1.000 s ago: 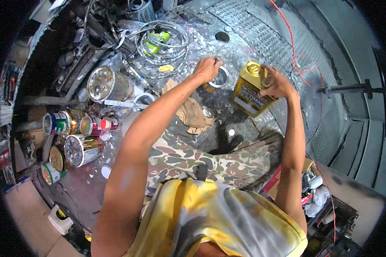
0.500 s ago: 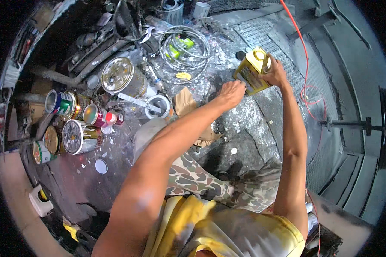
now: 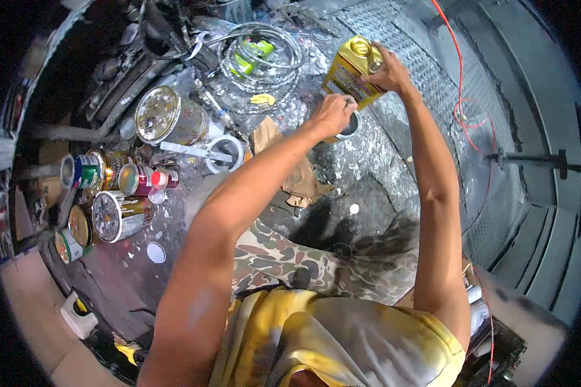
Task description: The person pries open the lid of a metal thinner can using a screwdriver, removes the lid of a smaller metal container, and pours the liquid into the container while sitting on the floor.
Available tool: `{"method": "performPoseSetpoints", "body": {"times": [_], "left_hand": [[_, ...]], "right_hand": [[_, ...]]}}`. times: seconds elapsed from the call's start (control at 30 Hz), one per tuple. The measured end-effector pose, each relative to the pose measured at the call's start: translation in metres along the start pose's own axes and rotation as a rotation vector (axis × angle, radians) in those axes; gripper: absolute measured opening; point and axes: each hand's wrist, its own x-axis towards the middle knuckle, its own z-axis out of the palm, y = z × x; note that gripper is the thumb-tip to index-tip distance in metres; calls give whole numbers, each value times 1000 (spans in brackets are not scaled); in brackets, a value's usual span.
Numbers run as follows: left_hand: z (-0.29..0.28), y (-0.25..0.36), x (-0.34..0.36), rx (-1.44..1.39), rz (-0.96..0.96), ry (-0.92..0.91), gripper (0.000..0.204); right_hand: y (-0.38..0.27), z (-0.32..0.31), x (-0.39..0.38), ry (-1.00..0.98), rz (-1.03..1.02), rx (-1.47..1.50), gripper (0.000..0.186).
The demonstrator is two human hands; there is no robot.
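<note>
My right hand (image 3: pixel 386 72) is closed on the upper right part of a rectangular gold-yellow metal can (image 3: pixel 342 72), which is tilted above and just behind a small open can (image 3: pixel 348 129). My left hand (image 3: pixel 330 117) is closed at that small can's rim, its fingertips pinched on something I cannot make out; it partly hides both cans. Crumpled brown paper (image 3: pixel 303 177) lies below the small can. To the left, a flat pale stick (image 3: pixel 177 148) lies across a grey open container (image 3: pixel 224 164).
Paint cans (image 3: pixel 119 216) crowd the left side of the stained floor (image 3: pixel 284 213). A coiled hose (image 3: pixel 261 77) lies at the back. A red hose (image 3: pixel 457 51) runs down the right beside a dark metal bar (image 3: pixel 529 158). A white plastic jug (image 3: pixel 77 317) is at the lower left.
My right hand has moved the gold can from right of the small can to behind and above it, tilting it. My left hand stays near the small can as the view shifts.
</note>
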Motion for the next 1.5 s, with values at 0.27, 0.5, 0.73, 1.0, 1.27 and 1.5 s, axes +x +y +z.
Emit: {"method": "performPoseSetpoints", "body": {"times": [0.27,0.5,0.73,1.0,1.27,1.5], "left_hand": [[-17,10,24,-9,-138,-362,36],[-9,15,45,395,276,-305,34],[-20,-4,32,174,422,-210,39],[-6,23,38,-102,-19,-469,44],[-22,-10,36,370,196,-321,38],[-7,0,34,422,347,-170,41]], "right_hand": [[-12,-8,-22,34,34,-159,112],[7,-29,-45,145,72,41,119],[39,-37,-100,325,237,432,111],[187,27,-239,74,352,-202,78],[125,60,-249,-560,284,-247,62],[111,79,-250,-508,107,-185,52]]}}
